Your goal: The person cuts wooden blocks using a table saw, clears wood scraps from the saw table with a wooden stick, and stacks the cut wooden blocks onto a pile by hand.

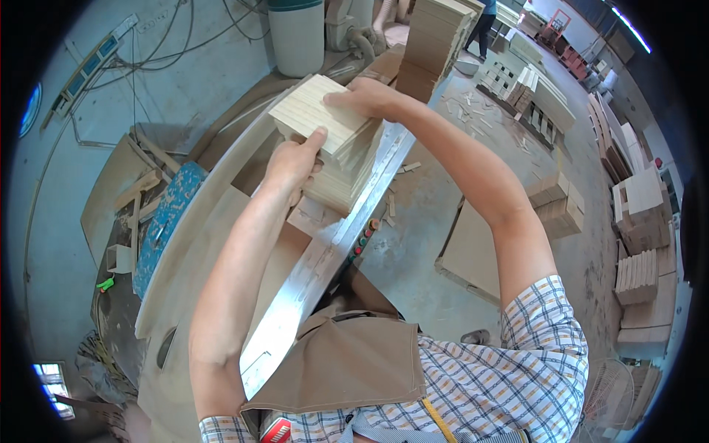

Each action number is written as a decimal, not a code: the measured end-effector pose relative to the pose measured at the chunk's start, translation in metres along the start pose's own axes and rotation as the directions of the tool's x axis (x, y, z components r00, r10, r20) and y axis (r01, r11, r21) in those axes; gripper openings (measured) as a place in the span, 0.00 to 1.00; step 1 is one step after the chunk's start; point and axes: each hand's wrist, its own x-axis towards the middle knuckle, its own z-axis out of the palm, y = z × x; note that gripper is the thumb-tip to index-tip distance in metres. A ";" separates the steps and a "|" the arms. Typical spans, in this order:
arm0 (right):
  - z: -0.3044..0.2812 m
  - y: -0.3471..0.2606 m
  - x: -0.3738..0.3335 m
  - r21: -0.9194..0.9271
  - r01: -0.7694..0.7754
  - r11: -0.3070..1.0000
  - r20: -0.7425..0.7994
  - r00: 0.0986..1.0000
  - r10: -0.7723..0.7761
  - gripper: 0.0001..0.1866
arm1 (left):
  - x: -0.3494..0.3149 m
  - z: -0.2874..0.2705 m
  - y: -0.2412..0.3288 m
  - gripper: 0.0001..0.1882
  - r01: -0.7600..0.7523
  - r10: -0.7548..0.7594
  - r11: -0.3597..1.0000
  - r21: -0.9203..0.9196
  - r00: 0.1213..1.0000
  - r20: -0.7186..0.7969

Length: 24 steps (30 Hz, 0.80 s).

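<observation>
Both my hands grip a short stack of pale wooden boards (314,114) above the workbench. My left hand (293,162) is closed on its near left edge, thumb on top and fingers curled below. At the far right corner, my right hand (362,97) is closed on the same stack, its thumb on the top face; its other fingers are partly hidden. Just beneath lies another pile of similar boards (332,192), beside the metal rail; I cannot tell whether the two piles touch. A tall stack of brown boards (432,44) rises beyond my right hand.
A shiny metal rail (295,303) runs along the bench (192,273), with coloured push buttons (363,240) on its side. A blue speckled piece (168,221) stands at left. Wood scraps litter the floor (473,111). Board stacks (557,207) stand at right; a person (484,29) is farther back.
</observation>
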 end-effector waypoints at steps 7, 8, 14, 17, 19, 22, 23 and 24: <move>-0.011 -0.015 -0.006 -0.052 -0.013 0.999 0.001 1.000 0.013 0.47 | 0.011 -0.008 0.001 0.32 -0.110 0.112 0.926 0.361 0.994 0.017; -0.011 -0.013 -0.007 -0.053 -0.014 0.998 0.007 1.000 0.015 0.48 | 0.008 -0.006 0.003 0.32 -0.111 0.111 0.926 0.362 0.994 0.021; -0.009 -0.021 -0.018 0.001 0.016 1.000 -0.048 0.999 -0.016 0.48 | -0.025 -0.005 0.009 0.33 -0.111 0.114 0.989 0.100 0.993 -0.021; -0.012 -0.051 -0.037 -0.029 0.073 0.997 -0.060 0.995 -0.075 0.45 | -0.038 -0.013 -0.001 0.29 -0.099 0.086 0.984 -0.146 0.992 -0.095; -0.008 -0.061 -0.045 -0.002 0.124 0.992 -0.044 0.991 -0.124 0.42 | -0.049 -0.019 -0.014 0.26 -0.119 0.092 0.884 -0.452 0.992 -0.082; 0.009 -0.089 -0.068 0.042 0.179 0.983 0.017 0.984 -0.180 0.34 | -0.089 -0.028 -0.033 0.32 -0.167 0.122 0.788 -0.593 0.986 -0.116; 0.017 -0.094 -0.076 0.052 0.212 0.976 0.053 0.975 -0.214 0.34 | -0.105 -0.032 -0.040 0.34 -0.210 0.177 0.740 -0.639 0.977 -0.117; 0.026 -0.097 -0.082 0.100 0.238 0.966 0.096 0.964 -0.247 0.33 | -0.116 -0.038 -0.055 0.35 -0.209 0.168 0.731 -0.650 0.978 -0.125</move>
